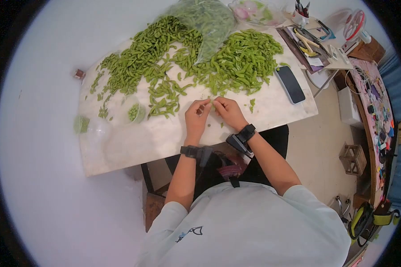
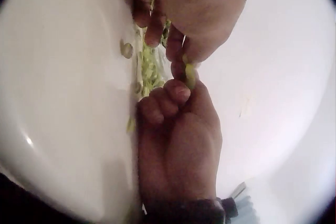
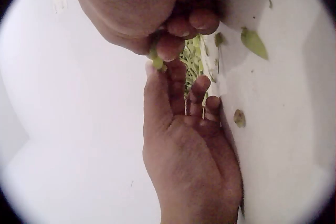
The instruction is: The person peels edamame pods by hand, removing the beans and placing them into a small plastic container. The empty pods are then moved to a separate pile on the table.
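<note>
Both hands meet at the front of the table beside the pile of edamame pods [image 1: 245, 58]. My left hand [image 1: 197, 118] pinches a small green edamame pod [image 2: 189, 75] between thumb and forefinger, its other fingers spread loosely. My right hand [image 1: 231, 113] grips the same pod from its side, with its other fingers curled in. In the right wrist view, much of the pod [image 3: 157, 62] is hidden by the fingertips. An empty-looking husk [image 3: 254, 44] and small brown scraps lie on the tabletop below the hands.
A clear cup of shelled beans [image 1: 133, 113] stands to the left, and another cup [image 1: 81, 125] is near the left edge. A plastic bag of pods [image 1: 207, 26] lies at the back. On the right are a phone [image 1: 291, 84] and a tray of tools [image 1: 307, 44].
</note>
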Demonstrator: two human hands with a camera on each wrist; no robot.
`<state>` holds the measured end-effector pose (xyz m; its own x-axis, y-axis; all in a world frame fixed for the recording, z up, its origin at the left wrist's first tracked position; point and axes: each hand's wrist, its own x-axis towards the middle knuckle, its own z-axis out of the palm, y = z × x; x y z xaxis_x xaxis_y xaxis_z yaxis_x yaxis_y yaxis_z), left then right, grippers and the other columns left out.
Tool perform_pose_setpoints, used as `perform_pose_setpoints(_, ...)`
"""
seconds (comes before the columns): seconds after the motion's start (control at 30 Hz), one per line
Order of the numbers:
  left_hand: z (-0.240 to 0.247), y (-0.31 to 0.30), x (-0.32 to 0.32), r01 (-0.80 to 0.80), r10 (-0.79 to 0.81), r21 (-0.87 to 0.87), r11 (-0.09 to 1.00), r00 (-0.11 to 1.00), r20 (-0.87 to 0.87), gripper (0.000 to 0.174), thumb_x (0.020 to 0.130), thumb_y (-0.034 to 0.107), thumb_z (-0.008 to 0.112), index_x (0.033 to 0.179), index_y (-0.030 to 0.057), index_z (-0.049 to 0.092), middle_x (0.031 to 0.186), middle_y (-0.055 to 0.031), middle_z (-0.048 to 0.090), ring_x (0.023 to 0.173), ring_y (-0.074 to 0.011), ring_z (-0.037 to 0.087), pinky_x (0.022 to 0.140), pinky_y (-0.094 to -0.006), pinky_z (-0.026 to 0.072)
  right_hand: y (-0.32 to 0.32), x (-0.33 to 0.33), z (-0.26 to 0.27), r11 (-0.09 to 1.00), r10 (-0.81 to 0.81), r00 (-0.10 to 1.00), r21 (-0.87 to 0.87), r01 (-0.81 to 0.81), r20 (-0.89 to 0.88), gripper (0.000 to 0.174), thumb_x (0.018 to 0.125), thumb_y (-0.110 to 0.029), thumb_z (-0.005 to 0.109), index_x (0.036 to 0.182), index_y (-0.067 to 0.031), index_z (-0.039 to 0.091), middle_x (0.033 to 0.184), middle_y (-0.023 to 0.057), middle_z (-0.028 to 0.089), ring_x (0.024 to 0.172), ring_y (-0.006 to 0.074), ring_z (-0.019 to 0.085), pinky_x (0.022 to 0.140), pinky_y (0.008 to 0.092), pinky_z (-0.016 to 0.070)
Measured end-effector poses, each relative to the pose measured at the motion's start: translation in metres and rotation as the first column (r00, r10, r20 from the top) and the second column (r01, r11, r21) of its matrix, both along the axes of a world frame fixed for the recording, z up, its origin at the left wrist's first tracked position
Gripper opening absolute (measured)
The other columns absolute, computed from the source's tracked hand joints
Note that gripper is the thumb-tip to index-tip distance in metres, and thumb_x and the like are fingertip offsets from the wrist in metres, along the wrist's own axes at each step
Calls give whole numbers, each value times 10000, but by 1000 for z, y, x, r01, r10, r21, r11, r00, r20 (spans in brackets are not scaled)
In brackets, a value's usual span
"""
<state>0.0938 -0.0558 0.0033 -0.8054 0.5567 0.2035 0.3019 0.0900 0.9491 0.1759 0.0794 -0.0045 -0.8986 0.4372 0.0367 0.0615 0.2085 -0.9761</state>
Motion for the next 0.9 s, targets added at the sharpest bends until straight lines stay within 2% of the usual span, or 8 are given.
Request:
perform_pose_setpoints(0.2,-5,-11,-6,87,-90,55,995,994,66,156,913,75,722,1036,-22,725,908,11,670,778,-52,548,713,-214,460,0,4,9,991,90,996,94,-92,27,264,1005,-246,511,1000,-16,641,730,157,636,686,299,644,684,383,506)
perform_pose_setpoints(0.37,0,-14,-14,159,-151,-34,987,973,173,140,920,117,723,977,-11,713,853,-7,672,756,-59,551,712,-228,469,3,5,7,964,169,986,214,-161,-18,239,993,-231,525,988,-17,633,750,191,627,709,359,628,683,417,495)
perform_pose_setpoints(0.47,-14,-14,-16,132,-138,45,990,974,179,145,948,135,687,969,-9,683,839,-18,676,735,-66,555,695,-237,472,-1,5,14,975,109,994,194,-107,-3,249,987,-239,532,963,-16,640,764,207,630,737,371,627,696,427,496)
perform_pose_setpoints(0.57,-12,-13,-12,41,-57,101,994,985,166,142,979,138,638,968,-3,651,851,-25,675,730,-77,568,691,-238,478,1,3,10,984,107,994,145,-107,8,244,1027,-198,540,960,12,644,719,49,604,612,107,548,597,280,467)
perform_pose_setpoints(0.67,-6,-22,-20,-75,21,221,972,971,239,139,997,141,612,979,6,639,860,-32,669,727,-89,582,694,-238,488,0,7,18,994,70,995,-94,-63,76,272,1028,-222,551,949,6,677,673,20,572,598,89,506,568,268,429)
perform_pose_setpoints(0.77,14,-54,-52,-213,188,212,954,973,131,135,1002,147,607,994,17,644,874,-40,669,730,-92,596,692,-238,502,5,0,3,994,3,999,113,3,-46,289,1021,-234,572,926,-1,714,642,-3,549,592,72,470,555,259,400)
perform_pose_setpoints(0.83,14,-86,-94,-217,233,391,894,973,9,130,993,149,627,1007,22,650,882,-41,675,735,-82,603,679,-228,500,2,5,14,1000,-1,1000,10,1,3,288,1012,-237,589,916,-4,730,643,-11,548,595,67,461,553,259,392)
perform_pose_setpoints(0.9,56,-110,-106,-381,394,241,893,919,-8,142,952,143,683,1041,34,664,913,-26,689,752,-99,615,671,-235,488,-1,6,16,999,9,1000,-40,-8,15,299,995,-252,606,913,9,726,662,16,580,584,89,495,552,277,421)
